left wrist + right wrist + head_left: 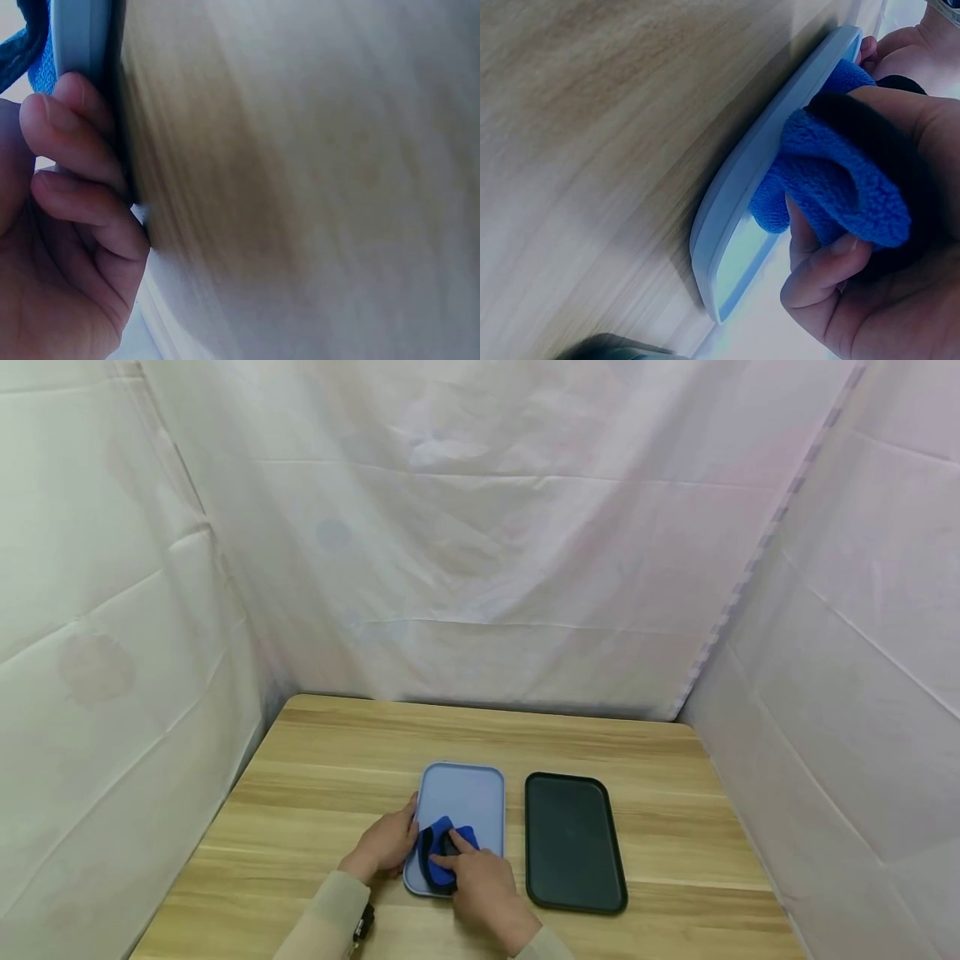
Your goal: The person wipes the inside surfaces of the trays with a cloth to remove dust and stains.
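Observation:
A light blue tray (465, 789) lies flat on the wooden table. My left hand (386, 842) holds its left edge, and in the left wrist view the curled fingers (79, 154) are against the rim. On the near part of the tray is a blue fleecy cloth (442, 870) with a black border, bunched up. My right hand (483, 885) grips this cloth. Folds of the cloth (840, 180) show between thumb and fingers in the right wrist view, while the black border hides part of that grip.
To the right of the blue tray lies a dark green tray (572, 843), separated by a narrow strip of table (660, 793). White fabric sheets (480, 543) hang behind the table and on both sides. A dark band (363, 922) is on the left wrist.

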Motion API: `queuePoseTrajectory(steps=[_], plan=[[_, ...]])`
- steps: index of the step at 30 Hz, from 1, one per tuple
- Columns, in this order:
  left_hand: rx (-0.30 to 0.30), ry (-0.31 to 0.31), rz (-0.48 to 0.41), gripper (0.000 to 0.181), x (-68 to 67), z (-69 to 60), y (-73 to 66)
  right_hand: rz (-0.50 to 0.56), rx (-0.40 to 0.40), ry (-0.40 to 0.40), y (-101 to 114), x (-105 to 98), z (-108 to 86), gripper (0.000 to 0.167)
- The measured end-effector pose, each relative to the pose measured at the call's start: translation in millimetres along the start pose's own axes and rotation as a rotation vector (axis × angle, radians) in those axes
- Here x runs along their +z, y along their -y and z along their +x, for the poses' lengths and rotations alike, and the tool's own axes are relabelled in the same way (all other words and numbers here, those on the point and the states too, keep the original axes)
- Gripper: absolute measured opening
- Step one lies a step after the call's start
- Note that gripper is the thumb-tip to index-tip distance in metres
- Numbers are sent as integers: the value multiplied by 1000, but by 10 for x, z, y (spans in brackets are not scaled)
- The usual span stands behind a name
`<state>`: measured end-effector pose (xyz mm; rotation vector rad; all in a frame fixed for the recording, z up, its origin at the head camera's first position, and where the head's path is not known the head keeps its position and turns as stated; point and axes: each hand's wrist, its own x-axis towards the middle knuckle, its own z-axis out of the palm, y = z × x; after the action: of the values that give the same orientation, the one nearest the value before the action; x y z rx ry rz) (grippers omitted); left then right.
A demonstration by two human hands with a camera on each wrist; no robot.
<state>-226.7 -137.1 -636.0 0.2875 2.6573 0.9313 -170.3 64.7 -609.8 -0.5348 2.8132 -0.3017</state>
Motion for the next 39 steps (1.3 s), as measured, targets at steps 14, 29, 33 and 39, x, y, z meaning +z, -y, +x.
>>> queuePoseTrajectory(steps=[14, 29, 33, 39], plan=[[-5, -9, 15, 61, 6, 14, -4, 17, 11, 0, -50, -54, -62, 74], [-4, -16, 47, 61, 7, 35, 17, 79, 15, -13, -147, -54, -112, 74], [-7, -14, 32, 61, 7, 29, 10, 94, 15, -11, -180, -60, -117, 73], [-3, -17, 36, 61, 7, 34, 12, 99, 42, 10, -227, -76, -127, 72]])
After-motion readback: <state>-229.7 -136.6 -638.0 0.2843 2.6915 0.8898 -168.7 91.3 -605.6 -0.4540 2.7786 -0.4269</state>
